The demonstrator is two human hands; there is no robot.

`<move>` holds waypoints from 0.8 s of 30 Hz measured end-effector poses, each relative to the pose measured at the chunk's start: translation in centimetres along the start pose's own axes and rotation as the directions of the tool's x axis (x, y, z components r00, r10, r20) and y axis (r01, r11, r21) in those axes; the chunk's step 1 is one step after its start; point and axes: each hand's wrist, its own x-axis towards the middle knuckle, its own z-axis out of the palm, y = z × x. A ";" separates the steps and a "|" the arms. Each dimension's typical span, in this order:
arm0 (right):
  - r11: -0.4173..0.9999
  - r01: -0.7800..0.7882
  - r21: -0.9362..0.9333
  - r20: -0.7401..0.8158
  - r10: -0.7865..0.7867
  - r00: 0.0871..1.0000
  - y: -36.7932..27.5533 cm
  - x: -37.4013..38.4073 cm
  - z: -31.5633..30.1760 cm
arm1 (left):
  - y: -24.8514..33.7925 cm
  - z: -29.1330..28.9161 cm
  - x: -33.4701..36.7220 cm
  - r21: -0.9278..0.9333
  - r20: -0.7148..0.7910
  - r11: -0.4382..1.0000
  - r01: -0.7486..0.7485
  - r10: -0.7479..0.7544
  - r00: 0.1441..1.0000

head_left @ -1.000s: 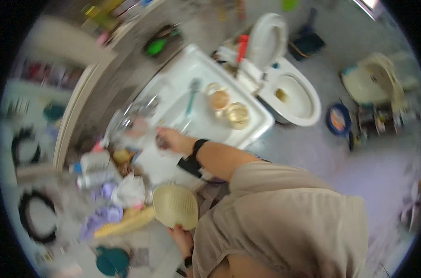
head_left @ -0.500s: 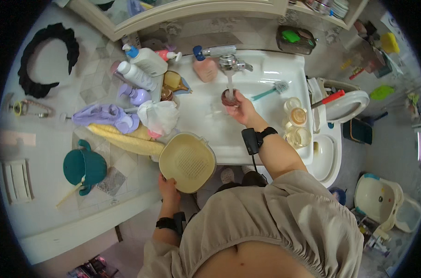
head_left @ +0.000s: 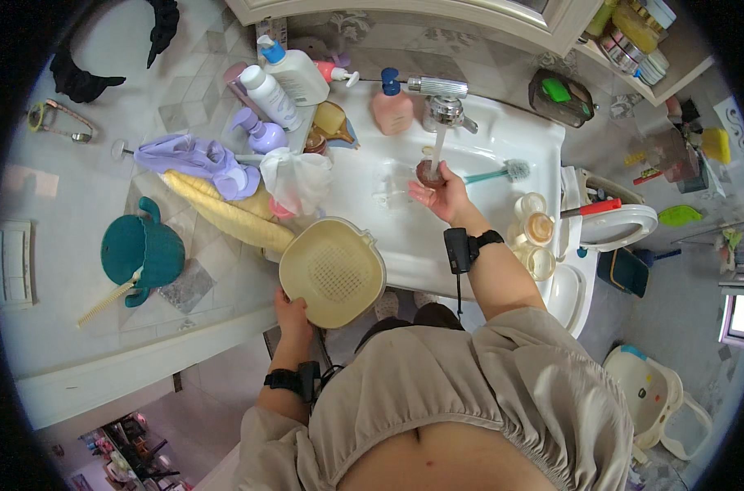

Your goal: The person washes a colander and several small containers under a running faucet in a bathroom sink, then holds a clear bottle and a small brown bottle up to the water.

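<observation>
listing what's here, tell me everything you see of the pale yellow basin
The pale yellow basin looks like plastic, roughly square with rounded corners, its floor patterned with small marks, perhaps holes. Its open side faces the camera. The left hand grips its rim, near the front left of the sink; whether it touches that is unclear.

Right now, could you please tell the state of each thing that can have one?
Tap: running.
Small dark-red round thing: in the right hand, under the stream.
Yellow basin: held at its rim by the left hand.
Pink bottle: upright, blue pump on.
Teal brush: lying in the sink.
Plastic bag: crumpled.
Toilet lid: raised.
</observation>
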 end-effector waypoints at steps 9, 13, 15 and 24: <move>0.992 0.129 -0.016 -0.080 -0.129 0.988 0.2 0.4 -0.7 | -1.1 -0.5 0.5 0.000 -0.028 1.000 -0.008 0.008 1.000; 0.983 0.145 -0.113 -0.051 -0.151 0.987 -0.1 -0.1 0.0 | -0.7 -0.2 0.3 0.006 -0.033 0.999 0.031 -0.031 0.999; 0.988 0.142 -0.058 0.168 -0.130 0.977 -0.1 1.0 -0.8 | -1.0 -0.2 0.3 -0.009 -0.029 1.000 0.009 -0.009 1.000; 0.863 0.324 -0.387 0.067 -0.324 0.944 1.2 0.5 0.5 | 0.4 0.6 -0.8 -0.028 -0.018 1.000 0.008 -0.008 1.000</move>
